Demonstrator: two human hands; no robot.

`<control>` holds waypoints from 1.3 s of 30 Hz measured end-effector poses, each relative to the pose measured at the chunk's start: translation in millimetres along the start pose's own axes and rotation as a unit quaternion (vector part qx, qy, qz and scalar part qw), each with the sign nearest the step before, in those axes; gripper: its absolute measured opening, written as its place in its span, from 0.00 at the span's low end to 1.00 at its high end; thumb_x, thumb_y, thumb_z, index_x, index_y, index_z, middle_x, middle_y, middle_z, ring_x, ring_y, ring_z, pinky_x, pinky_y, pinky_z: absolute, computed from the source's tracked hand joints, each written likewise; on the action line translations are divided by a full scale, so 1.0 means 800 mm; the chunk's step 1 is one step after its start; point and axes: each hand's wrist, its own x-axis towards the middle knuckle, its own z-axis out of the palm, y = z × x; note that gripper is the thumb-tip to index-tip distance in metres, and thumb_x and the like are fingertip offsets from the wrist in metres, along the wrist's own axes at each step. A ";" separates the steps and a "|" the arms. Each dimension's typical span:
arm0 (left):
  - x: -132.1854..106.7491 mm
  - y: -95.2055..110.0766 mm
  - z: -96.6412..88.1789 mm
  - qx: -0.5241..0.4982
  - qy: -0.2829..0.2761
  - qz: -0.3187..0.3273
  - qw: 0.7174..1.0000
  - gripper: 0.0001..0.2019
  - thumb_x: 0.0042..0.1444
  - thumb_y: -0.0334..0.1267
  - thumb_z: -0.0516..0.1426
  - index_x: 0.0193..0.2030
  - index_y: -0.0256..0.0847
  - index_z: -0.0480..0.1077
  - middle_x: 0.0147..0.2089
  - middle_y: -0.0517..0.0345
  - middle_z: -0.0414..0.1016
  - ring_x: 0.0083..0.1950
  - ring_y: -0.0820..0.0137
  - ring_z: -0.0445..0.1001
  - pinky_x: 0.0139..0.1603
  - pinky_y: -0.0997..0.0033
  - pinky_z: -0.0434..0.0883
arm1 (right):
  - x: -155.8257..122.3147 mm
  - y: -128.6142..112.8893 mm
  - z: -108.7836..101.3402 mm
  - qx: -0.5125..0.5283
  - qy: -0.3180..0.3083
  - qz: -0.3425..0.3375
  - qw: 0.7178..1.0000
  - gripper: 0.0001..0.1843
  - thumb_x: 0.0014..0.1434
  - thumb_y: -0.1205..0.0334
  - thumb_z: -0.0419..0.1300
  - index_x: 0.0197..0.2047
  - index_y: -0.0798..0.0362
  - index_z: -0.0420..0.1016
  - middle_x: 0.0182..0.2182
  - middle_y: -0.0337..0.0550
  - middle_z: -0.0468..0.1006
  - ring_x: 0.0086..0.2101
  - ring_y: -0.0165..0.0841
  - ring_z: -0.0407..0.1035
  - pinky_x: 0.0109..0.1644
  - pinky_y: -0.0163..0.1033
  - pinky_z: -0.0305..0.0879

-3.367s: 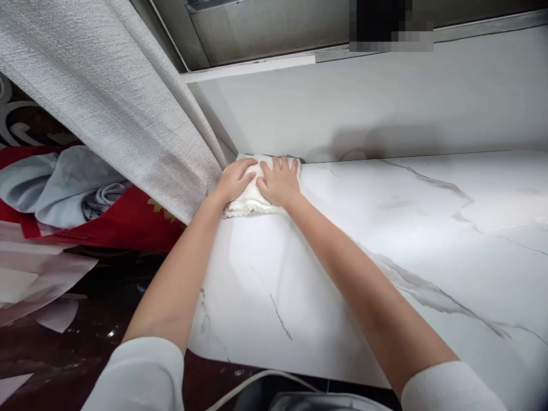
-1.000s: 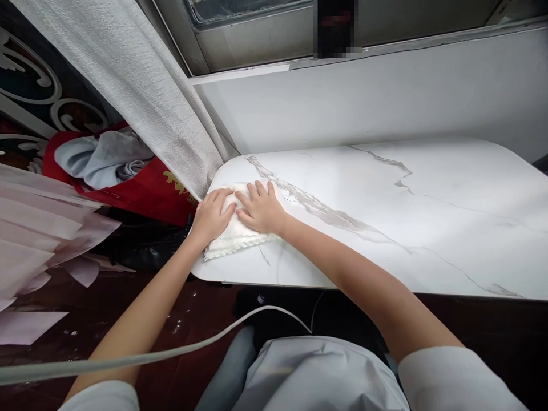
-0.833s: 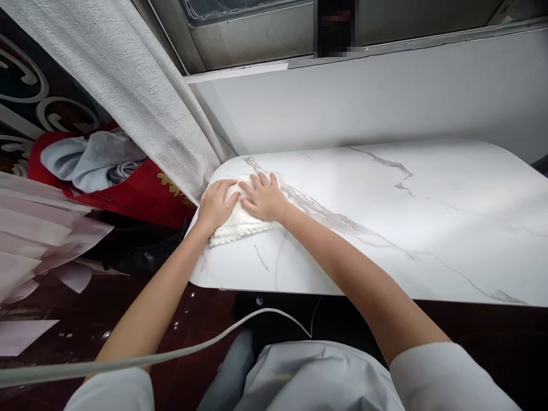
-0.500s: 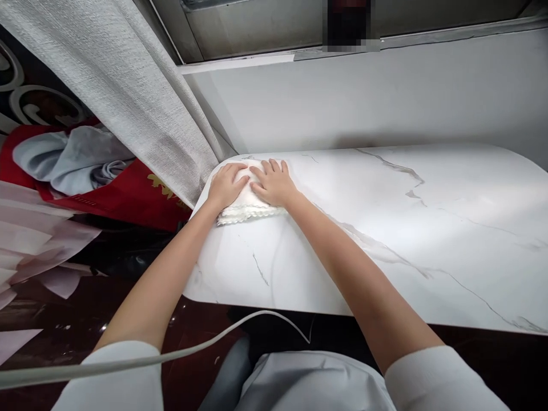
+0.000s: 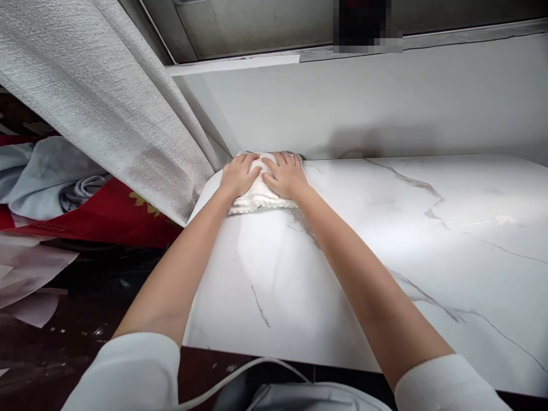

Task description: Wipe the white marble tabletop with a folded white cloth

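Observation:
A folded white cloth lies at the far left corner of a white marble table, against the wall. My left hand presses flat on the cloth's left part with fingers stretched forward. Beside it, my right hand lies flat on the right part, fingers spread and touching the left hand's fingertips. Both arms reach far out over the tabletop.
A grey curtain hangs close to the table's left edge. Behind it lie red fabric and a grey garment. A white wall rises behind the table. A white cable runs past the near edge over a dark floor.
Both hands have pushed the cloth away from the near left edge to the far corner by the wall. The head has leaned forward with them.

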 end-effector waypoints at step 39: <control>-0.172 0.087 -0.014 0.012 -0.035 0.019 0.999 0.24 0.68 0.45 0.44 0.69 0.48 0.60 0.74 0.56 0.57 0.76 0.63 0.51 0.75 0.48 0.46 | -0.196 -0.038 -0.016 -0.068 0.032 0.003 0.997 0.31 0.71 0.52 0.43 0.72 0.55 0.56 0.70 0.59 0.54 0.69 0.54 0.46 0.69 0.63 0.40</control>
